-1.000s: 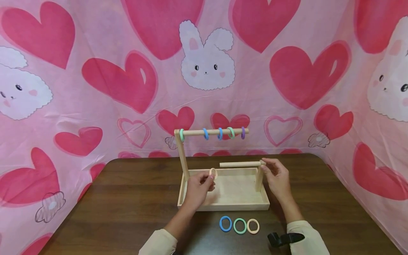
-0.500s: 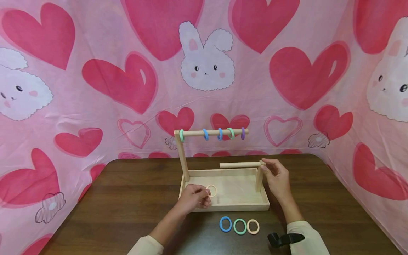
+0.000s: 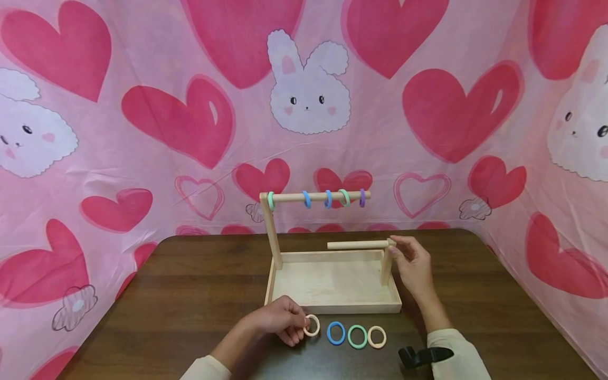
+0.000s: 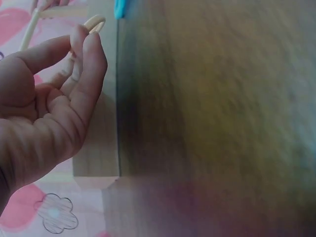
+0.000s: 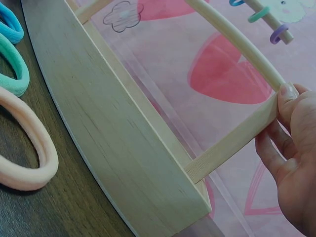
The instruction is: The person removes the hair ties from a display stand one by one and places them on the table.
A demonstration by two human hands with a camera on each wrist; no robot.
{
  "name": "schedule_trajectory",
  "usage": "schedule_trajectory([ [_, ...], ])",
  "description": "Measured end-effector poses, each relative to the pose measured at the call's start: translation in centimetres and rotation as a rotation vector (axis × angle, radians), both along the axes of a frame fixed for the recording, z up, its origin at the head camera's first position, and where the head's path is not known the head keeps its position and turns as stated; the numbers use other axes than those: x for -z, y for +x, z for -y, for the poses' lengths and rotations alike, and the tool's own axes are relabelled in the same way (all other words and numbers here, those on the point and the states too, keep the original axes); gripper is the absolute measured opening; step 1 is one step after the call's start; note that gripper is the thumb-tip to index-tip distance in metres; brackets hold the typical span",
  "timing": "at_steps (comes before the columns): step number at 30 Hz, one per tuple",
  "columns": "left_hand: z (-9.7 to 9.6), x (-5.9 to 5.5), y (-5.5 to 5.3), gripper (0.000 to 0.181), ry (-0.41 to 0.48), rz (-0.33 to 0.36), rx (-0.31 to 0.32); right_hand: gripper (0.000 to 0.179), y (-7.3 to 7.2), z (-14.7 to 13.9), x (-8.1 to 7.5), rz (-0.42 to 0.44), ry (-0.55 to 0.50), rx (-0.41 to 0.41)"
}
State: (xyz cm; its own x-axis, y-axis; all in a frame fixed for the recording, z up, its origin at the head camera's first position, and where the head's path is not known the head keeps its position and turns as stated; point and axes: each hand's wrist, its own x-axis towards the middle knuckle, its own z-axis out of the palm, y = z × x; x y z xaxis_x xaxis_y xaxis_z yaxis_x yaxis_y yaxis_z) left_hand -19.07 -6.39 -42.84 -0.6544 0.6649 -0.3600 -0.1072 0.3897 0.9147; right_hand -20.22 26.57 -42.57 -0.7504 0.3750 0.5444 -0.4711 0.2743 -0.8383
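My left hand pinches a beige hair tie between thumb and fingertips, low over the table in front of the wooden tray. In the left wrist view that beige hair tie stands out past my fingertips. To its right lie a blue hair tie, a green hair tie and another beige hair tie in a row. My right hand grips the top of the stand's short right post, where the lower rod joins it; the right wrist view shows the thumb on that joint.
From the tray's left side a tall post rises to the upper rod, hung with several green, blue and purple hair ties. The lower rod is bare. Behind the brown table hangs a pink heart-and-bunny cloth.
My left hand has come down and toward me with the beige hair tie, from over the tray to the table in front of it. The right hand keeps its place on the post.
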Motion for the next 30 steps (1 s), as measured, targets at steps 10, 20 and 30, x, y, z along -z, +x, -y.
schedule_trajectory([
  [10, 0.1, 0.8, 0.5, 0.022, -0.13, -0.078, 0.005, 0.022, -0.1, 0.0, 0.0, -0.023, 0.011, -0.002],
  [20, -0.2, 0.7, 0.9, 0.027, -0.194, -0.207, 0.027, 0.022, -0.1, 0.1, 0.0, -0.015, 0.005, -0.006],
  [30, -0.3, 0.3, 1.3, 0.025, -0.27, -0.358, -0.03, 0.022, 0.0, 0.2, -0.1, -0.001, -0.014, 0.001],
])
